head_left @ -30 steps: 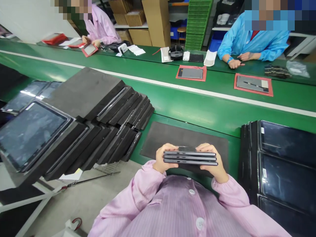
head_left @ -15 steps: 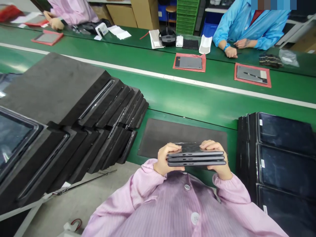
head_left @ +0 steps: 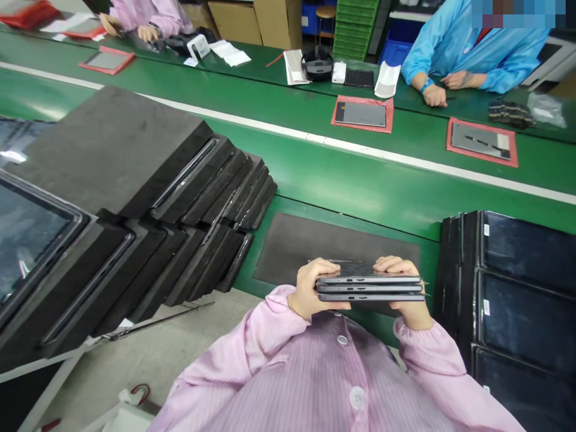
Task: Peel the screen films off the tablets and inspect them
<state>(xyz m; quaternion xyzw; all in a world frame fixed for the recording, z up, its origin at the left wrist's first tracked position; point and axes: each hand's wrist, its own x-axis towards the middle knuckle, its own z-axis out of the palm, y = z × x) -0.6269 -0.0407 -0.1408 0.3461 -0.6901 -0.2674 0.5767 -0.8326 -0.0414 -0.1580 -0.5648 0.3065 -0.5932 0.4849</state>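
Observation:
A stack of three thin dark tablets (head_left: 369, 288) is held flat in front of my chest, edge toward me. My left hand (head_left: 310, 288) is wrapped round the stack's left end, fingers over the top. My right hand (head_left: 405, 288) grips the right end the same way. The stack hovers above the near edge of a dark grey mat (head_left: 333, 249) on the green bench.
Black foam trays (head_left: 135, 198) with tablets lean in rows at the left. More dark tablets in black trays (head_left: 517, 288) stand at the right. The green conveyor (head_left: 342, 174) carries red mats with tablets (head_left: 362, 114). Two other people's hands work across it.
The camera view has dipped and shifted slightly. The tablet stack stays held in both hands at about the same spot over the mat.

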